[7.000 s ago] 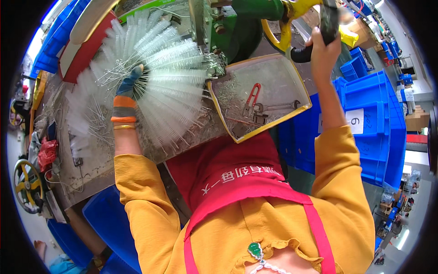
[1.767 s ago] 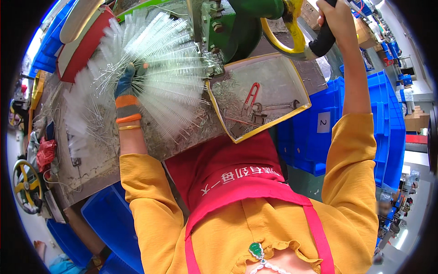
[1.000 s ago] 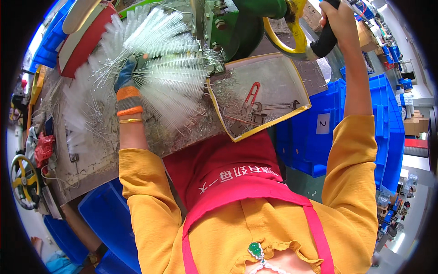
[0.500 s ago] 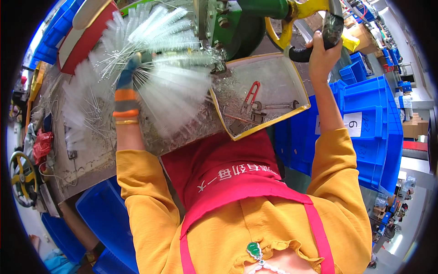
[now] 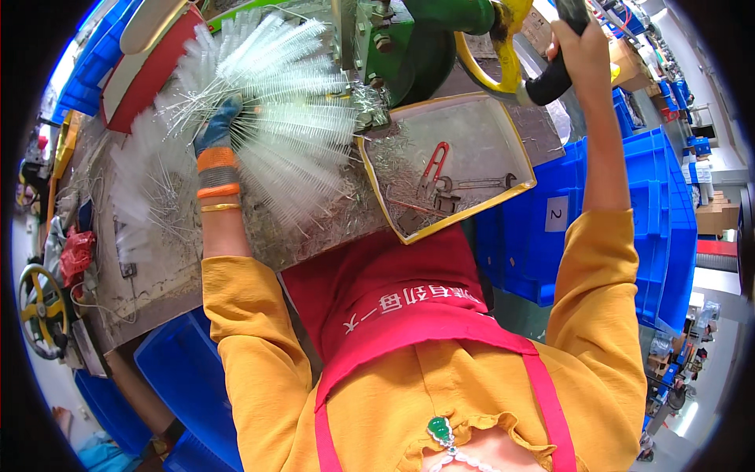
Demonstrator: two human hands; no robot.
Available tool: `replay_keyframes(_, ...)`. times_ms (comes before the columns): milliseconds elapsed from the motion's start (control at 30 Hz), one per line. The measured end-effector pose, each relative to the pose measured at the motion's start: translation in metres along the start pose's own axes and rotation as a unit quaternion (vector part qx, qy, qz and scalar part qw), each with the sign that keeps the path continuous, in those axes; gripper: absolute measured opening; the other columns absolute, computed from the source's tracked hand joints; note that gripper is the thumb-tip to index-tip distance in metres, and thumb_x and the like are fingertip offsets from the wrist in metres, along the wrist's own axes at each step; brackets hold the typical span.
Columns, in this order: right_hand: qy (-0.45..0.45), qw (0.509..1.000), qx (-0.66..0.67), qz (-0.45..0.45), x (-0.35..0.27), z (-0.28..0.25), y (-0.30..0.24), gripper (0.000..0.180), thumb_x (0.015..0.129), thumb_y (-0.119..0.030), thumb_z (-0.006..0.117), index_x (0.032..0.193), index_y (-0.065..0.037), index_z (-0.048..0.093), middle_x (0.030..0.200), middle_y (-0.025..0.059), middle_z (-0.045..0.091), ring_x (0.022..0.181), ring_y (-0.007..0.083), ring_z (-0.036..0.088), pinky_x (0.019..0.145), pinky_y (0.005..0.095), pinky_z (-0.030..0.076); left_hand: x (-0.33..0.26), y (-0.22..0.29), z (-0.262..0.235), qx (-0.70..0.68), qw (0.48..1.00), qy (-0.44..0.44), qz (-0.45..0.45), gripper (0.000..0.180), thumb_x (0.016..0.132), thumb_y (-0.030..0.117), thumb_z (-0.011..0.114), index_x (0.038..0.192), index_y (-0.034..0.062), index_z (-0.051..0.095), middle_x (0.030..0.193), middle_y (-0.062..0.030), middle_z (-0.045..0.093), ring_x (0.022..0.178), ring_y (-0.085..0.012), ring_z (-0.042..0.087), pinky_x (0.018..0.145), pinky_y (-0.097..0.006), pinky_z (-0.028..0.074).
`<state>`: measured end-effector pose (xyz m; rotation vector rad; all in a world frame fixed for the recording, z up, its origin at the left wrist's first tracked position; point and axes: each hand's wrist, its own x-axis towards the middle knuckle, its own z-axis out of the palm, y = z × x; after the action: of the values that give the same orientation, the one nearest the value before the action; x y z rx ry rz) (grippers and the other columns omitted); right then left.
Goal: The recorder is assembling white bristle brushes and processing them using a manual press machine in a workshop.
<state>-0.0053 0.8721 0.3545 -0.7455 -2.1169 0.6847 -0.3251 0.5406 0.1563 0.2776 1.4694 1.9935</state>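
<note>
My left hand [image 5: 218, 130], in a blue glove with an orange and grey cuff, is closed around the wire stems of several white-bristled brushes [image 5: 303, 130]. They fan out to the right and upward, their far ends close to the lower part of a green machine press [image 5: 429, 35]. Bare and raised at the upper right, my right hand [image 5: 586, 63] grips the black-wrapped handle [image 5: 573, 14] of the press's yellow handwheel [image 5: 515, 67]. Some of its fingers are hidden behind the handle and palm.
Right of the brushes, a yellow-edged tray [image 5: 464, 226] holds red-handled pliers [image 5: 434, 167], a wrench [image 5: 484, 182] and metal scraps. More white brushes [image 5: 130, 189] lie at the left of the worktable [image 5: 169, 295]. Blue crates [image 5: 661, 228] stand at the right, and a red bin [image 5: 141, 79] at the upper left.
My right hand has moved up and to the right, turning the handwheel with it. My left hand stays nearly in place on the brush stems; the bristles, blurred before, look sharper.
</note>
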Motion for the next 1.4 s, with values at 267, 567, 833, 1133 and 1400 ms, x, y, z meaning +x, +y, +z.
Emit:
replay_keyframes(267, -0.005, 0.998, -0.064, -0.005, 0.008, -0.003, -0.027, 0.021, 0.070, -0.016, 0.049, 0.059, 0.001, 0.050, 0.046, 0.0051, 0.048, 0.040, 0.0133, 0.048, 0.040, 0.0266, 0.038, 0.022, -0.017, -0.010, 0.056, 0.991, 0.101, 0.066, 0.027, 0.076, 0.021, 0.059, 0.095, 0.0029, 0.055, 0.085, -0.0050, 0.058, 0.068, -0.0138, 0.056, 0.060, -0.024, 0.049)
replay_keyframes(567, 0.178, 0.973, 0.145, -0.029, -0.063, 0.032, 0.014, 0.022, 0.070, -0.011, 0.055, 0.082, 0.003, 0.042, 0.055, 0.0076, 0.052, 0.047, 0.0127, 0.054, 0.047, 0.0237, 0.044, -0.023, 0.014, 0.037, 0.011, 1.000, -0.019, 0.023, 0.030, 0.078, 0.025, 0.056, 0.097, 0.0008, 0.055, 0.086, -0.0076, 0.060, 0.069, -0.0136, 0.057, 0.061, -0.023, 0.048)
replay_keyframes(833, 0.017, 0.999, 0.029, 0.002, -0.015, 0.006, -0.014, 0.014, 0.071, -0.012, 0.052, 0.075, 0.001, 0.046, 0.053, 0.0046, 0.050, 0.047, 0.0109, 0.051, 0.047, 0.0232, 0.042, -0.037, 0.006, 0.037, -0.049, 0.993, 0.081, 0.068, 0.031, 0.078, 0.024, 0.056, 0.096, -0.0018, 0.055, 0.083, -0.0125, 0.061, 0.067, -0.0157, 0.058, 0.060, -0.022, 0.048)
replay_keyframes(1133, 0.039, 0.999, -0.035, -0.014, -0.025, 0.007, -0.012, 0.016, 0.071, -0.012, 0.052, 0.077, 0.002, 0.046, 0.053, 0.0043, 0.050, 0.047, 0.0112, 0.050, 0.048, 0.0229, 0.042, -0.031, 0.009, 0.043, -0.047, 0.995, 0.071, 0.049, 0.030, 0.077, 0.024, 0.057, 0.093, -0.0006, 0.056, 0.087, -0.0117, 0.060, 0.071, -0.0162, 0.058, 0.064, -0.023, 0.048)
replay_keyframes(1400, 0.143, 0.983, 0.116, -0.023, -0.054, 0.032, 0.009, 0.020, 0.071, -0.010, 0.054, 0.083, 0.001, 0.042, 0.055, 0.0054, 0.051, 0.046, 0.0118, 0.052, 0.047, 0.0230, 0.043, -0.013, 0.001, 0.023, 0.085, 0.979, 0.121, 0.143, 0.030, 0.074, 0.027, 0.061, 0.092, 0.0031, 0.057, 0.082, -0.0066, 0.060, 0.066, -0.0136, 0.058, 0.057, -0.023, 0.049)
